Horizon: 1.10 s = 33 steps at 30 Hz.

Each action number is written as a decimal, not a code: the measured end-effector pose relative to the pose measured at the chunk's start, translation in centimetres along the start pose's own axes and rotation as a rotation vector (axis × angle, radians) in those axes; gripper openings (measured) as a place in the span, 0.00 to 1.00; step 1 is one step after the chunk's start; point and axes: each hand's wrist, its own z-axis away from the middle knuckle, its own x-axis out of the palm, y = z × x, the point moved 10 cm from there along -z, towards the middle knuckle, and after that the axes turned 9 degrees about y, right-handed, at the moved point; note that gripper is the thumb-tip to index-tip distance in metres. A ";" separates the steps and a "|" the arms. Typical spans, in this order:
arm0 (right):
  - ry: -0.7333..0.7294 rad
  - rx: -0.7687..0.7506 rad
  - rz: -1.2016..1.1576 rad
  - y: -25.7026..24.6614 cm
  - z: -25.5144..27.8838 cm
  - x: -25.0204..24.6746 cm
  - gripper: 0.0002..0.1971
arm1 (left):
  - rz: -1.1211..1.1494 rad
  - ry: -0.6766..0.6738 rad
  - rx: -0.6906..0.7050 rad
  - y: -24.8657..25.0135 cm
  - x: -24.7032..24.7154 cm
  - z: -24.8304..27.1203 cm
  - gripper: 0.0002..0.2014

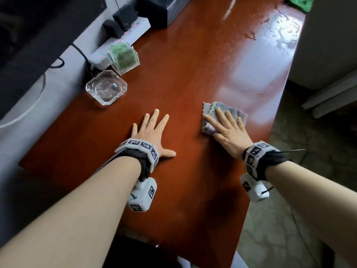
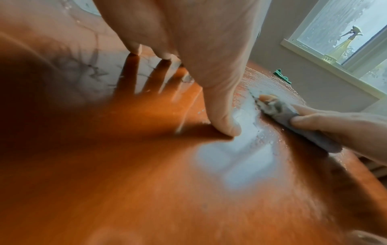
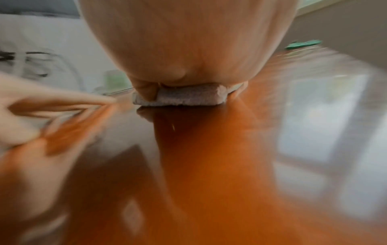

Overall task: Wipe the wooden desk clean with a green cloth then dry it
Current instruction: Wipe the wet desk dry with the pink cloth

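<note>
My right hand [image 1: 225,125] lies flat with straight fingers on a folded grey-lilac cloth [image 1: 234,111], pressing it onto the reddish wooden desk [image 1: 173,93]. The same grey cloth [image 3: 188,97] shows under my palm in the right wrist view, and beside my thumb [image 2: 226,122] in the left wrist view as the grey cloth [image 2: 293,119]. My left hand [image 1: 152,130] rests palm down on the desk, fingers spread, holding nothing. A green cloth [image 1: 299,3] lies crumpled at the far right corner. Water beads [image 1: 280,28] cover the far end of the desk.
A glass ashtray [image 1: 106,88], a clear box with green contents [image 1: 123,57] and a white power strip [image 1: 119,41] with black plugs sit along the left edge. A dark box [image 1: 154,10] stands at the back. The desk's right edge [image 1: 278,105] drops to the floor.
</note>
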 end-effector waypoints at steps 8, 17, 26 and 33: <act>0.080 0.458 -0.058 1.2 -2.2 0.1 0.32 | 0.000 0.057 -0.030 -1.6 1.6 3.2 0.54; 0.019 -0.173 0.096 -10.7 2.1 3.1 0.34 | -0.039 0.039 -0.043 -1.6 1.5 4.0 0.52; 0.004 0.277 -0.037 2.5 3.5 0.6 0.32 | -0.017 0.059 -0.091 3.9 -0.1 3.4 0.43; -0.010 0.279 -0.067 2.6 5.5 1.2 0.31 | -0.064 0.109 0.039 11.5 1.0 0.9 0.41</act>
